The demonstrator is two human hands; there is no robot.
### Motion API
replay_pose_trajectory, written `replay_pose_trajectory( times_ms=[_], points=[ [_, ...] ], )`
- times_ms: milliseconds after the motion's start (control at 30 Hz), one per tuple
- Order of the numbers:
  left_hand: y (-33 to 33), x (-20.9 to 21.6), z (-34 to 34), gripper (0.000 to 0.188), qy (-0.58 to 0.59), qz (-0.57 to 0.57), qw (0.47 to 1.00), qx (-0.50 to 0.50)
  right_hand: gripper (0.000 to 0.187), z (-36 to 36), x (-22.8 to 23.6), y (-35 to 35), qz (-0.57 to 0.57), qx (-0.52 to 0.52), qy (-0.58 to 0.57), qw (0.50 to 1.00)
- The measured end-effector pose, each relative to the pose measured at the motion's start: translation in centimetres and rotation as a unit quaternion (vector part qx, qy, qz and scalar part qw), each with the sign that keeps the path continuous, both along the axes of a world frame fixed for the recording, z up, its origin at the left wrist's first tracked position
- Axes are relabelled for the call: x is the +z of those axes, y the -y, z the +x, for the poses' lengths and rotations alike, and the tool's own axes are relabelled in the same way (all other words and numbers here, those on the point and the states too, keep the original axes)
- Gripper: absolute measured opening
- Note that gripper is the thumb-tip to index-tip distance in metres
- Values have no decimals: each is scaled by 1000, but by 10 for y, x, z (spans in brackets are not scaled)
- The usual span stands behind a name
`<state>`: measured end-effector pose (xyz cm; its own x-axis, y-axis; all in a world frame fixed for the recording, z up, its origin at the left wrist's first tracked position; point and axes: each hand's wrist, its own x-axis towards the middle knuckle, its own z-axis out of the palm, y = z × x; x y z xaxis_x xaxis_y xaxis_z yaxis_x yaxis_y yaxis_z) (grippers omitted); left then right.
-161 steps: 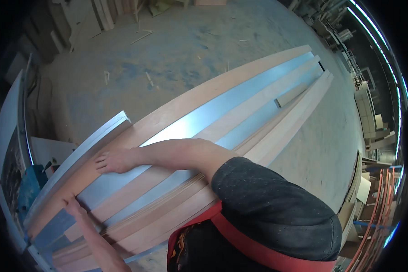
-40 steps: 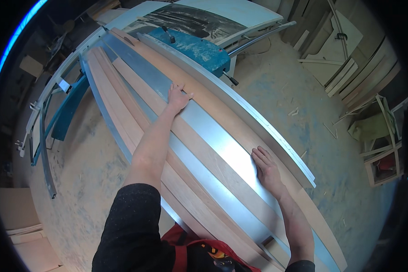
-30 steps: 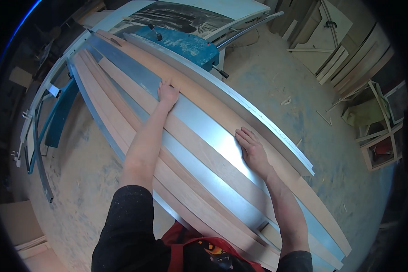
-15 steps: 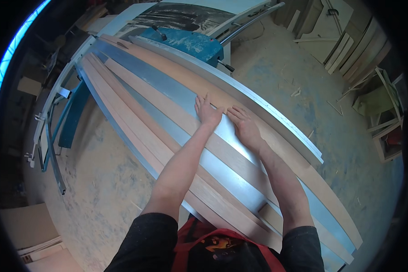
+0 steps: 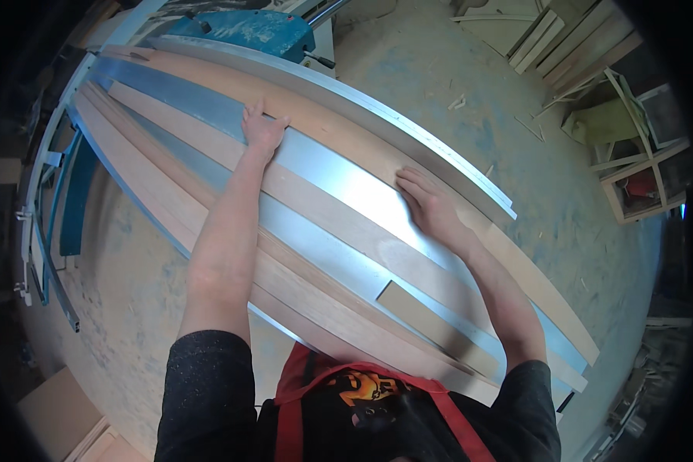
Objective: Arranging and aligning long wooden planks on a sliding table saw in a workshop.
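Observation:
A long, wide wooden board [image 5: 339, 146] lies along the metal fence [image 5: 416, 131] on the far side of the shiny metal table [image 5: 346, 181]. My left hand [image 5: 264, 133] rests at the board's near edge, fingers stretched and thumb apart. Farther right along that same edge is my right hand [image 5: 433, 206], its fingers extended onto the board's face and holding nothing. Under my forearms run a middle wooden strip [image 5: 323, 204] and several long strips [image 5: 308, 289] lying close together at the near side. A short wooden piece [image 5: 431, 323] sits between them.
Beyond the fence is a teal machine housing [image 5: 246, 35] with a black handle. A frame with teal legs [image 5: 71, 208] stands at the left. Boards [image 5: 547, 42] lean at the far right, near a wooden frame [image 5: 639, 181]. Wood scraps lie on the dusty floor.
My hands have spread apart along the board's edge: the left has slid toward the board's far-left end, away from the right. The view has shifted, showing more of the short piece.

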<state>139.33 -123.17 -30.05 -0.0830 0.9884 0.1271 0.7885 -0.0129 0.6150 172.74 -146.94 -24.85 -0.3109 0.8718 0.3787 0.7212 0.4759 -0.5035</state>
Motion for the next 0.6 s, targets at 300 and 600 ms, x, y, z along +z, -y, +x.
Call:
replay_pose_trajectory(
  times_ms=[300, 600],
  points=[
    [-12, 8, -7, 92, 13, -10, 1000, -10, 33, 27, 17, 44, -25, 22, 49, 998],
    [-39, 16, -30, 93, -4, -22, 1000, -6, 34, 7, 13, 15, -14, 9, 65, 998]
  ],
)
